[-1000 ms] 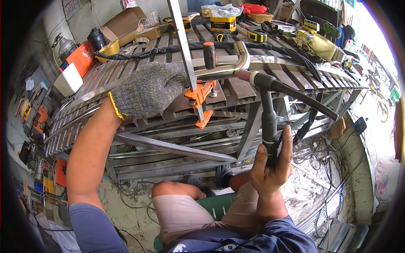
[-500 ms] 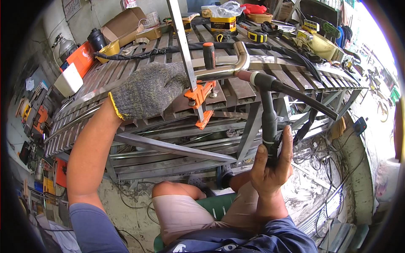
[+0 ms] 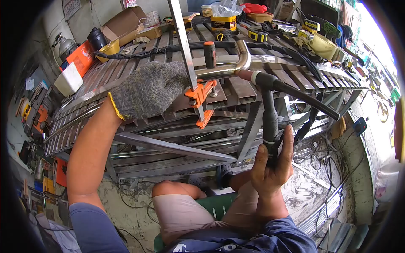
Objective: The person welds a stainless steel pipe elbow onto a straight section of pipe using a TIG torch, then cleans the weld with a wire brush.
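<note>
In the head view, my left hand (image 3: 147, 90), in a grey knit glove with a yellow cuff, is closed around the left end of a shiny bent steel pipe (image 3: 221, 73). The glove hides that end. An orange bar clamp (image 3: 199, 96) with a tall steel bar stands at the table edge, just right of the glove. My bare right hand (image 3: 272, 168) grips the black handle of a TIG welding torch (image 3: 270, 116), with thumb and index finger stretched along it. The torch's reddish nozzle (image 3: 244, 74) points left, at or very close to the pipe's bend.
An orange-topped tool handle (image 3: 209, 55) stands behind the pipe on the slatted metal table (image 3: 240, 90). Farther back lie a black cable (image 3: 168, 49), a tape measure (image 3: 257, 36) and a yellow box (image 3: 223, 23). Cables (image 3: 329, 168) trail over the floor at right.
The torch has shifted very slightly to the right along with its nozzle. My left hand, the pipe and the clamp look almost unmoved.
</note>
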Action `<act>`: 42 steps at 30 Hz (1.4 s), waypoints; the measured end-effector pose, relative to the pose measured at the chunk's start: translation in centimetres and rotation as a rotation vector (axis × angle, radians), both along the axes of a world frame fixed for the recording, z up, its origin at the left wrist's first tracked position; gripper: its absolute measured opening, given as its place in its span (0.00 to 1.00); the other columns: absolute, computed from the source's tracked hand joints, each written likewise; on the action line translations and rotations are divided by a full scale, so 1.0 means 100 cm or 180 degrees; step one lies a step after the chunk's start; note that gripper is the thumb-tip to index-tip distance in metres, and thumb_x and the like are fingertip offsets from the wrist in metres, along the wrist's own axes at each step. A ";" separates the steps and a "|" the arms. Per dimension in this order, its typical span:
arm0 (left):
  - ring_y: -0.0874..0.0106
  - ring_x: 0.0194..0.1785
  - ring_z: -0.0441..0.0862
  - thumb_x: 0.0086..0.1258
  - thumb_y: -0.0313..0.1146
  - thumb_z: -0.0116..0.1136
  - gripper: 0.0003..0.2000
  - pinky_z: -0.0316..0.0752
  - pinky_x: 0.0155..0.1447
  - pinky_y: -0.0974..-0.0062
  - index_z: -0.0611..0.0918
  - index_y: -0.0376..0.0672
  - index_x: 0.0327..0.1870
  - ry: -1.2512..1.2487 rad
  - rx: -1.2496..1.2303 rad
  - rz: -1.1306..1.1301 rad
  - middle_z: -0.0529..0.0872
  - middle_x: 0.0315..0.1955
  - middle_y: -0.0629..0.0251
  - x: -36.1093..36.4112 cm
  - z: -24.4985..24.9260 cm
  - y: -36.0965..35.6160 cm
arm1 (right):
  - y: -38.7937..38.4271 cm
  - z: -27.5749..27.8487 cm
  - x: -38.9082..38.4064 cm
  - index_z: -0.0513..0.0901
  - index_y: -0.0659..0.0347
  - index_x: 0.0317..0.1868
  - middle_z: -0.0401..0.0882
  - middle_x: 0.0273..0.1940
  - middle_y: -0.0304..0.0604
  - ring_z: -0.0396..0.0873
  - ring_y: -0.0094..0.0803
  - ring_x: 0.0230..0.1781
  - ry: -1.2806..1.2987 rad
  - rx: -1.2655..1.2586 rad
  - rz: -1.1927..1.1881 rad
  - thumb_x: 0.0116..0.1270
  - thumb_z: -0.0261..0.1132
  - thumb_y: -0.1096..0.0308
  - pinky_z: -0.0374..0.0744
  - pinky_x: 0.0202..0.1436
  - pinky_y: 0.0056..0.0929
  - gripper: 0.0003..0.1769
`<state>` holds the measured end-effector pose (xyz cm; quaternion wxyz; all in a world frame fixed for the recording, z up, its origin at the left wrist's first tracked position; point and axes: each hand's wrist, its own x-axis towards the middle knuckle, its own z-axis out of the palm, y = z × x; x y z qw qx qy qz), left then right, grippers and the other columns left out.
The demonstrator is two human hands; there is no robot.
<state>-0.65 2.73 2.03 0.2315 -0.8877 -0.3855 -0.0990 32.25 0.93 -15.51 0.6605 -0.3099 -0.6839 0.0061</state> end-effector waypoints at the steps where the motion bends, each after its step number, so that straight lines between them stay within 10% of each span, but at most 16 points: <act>1: 0.47 0.53 0.90 0.78 0.32 0.61 0.17 0.86 0.58 0.51 0.88 0.41 0.64 0.0006 0.0012 0.0052 0.91 0.56 0.49 0.001 0.000 -0.001 | 0.000 0.000 0.000 0.68 0.84 0.80 0.82 0.69 0.75 0.92 0.54 0.59 -0.0031 0.0035 -0.0028 0.79 0.69 0.76 0.89 0.60 0.39 0.35; 3: 0.48 0.53 0.90 0.79 0.33 0.60 0.17 0.85 0.58 0.50 0.88 0.41 0.64 0.0018 0.0035 0.0156 0.92 0.55 0.48 0.004 0.000 -0.004 | 0.002 0.000 -0.001 0.67 0.83 0.81 0.81 0.72 0.70 0.91 0.44 0.58 -0.0095 0.0104 -0.0084 0.83 0.68 0.73 0.88 0.61 0.35 0.35; 6: 0.48 0.52 0.91 0.79 0.34 0.59 0.18 0.85 0.57 0.49 0.88 0.43 0.66 -0.0109 -0.0179 0.0490 0.92 0.53 0.48 0.005 0.000 -0.006 | 0.000 0.006 0.004 0.68 0.84 0.79 0.82 0.68 0.77 0.92 0.59 0.60 -0.0396 0.0095 -0.0125 0.77 0.70 0.78 0.90 0.60 0.42 0.36; 15: 0.45 0.48 0.90 0.81 0.34 0.58 0.16 0.85 0.52 0.49 0.88 0.46 0.64 -0.0037 0.0240 0.0066 0.92 0.48 0.48 0.004 -0.003 -0.002 | -0.001 0.001 -0.001 0.67 0.83 0.81 0.83 0.69 0.71 0.91 0.44 0.58 -0.0058 0.0036 -0.0020 0.83 0.67 0.74 0.88 0.60 0.35 0.34; 18: 0.50 0.48 0.88 0.70 0.29 0.65 0.15 0.82 0.53 0.50 0.90 0.39 0.56 -0.0431 -0.0187 0.0353 0.91 0.51 0.51 0.007 -0.004 -0.004 | 0.001 0.003 0.004 0.66 0.83 0.82 0.81 0.71 0.72 0.91 0.44 0.59 -0.0393 0.0076 -0.0113 0.83 0.68 0.73 0.88 0.61 0.35 0.35; 42: 0.43 0.44 0.89 0.80 0.36 0.62 0.12 0.82 0.49 0.46 0.89 0.41 0.56 -0.0006 0.0126 0.0323 0.91 0.41 0.45 0.014 0.002 -0.011 | 0.002 0.006 0.001 0.70 0.83 0.79 0.84 0.66 0.75 0.95 0.53 0.53 -0.0241 0.0189 -0.0065 0.77 0.70 0.78 0.91 0.54 0.37 0.34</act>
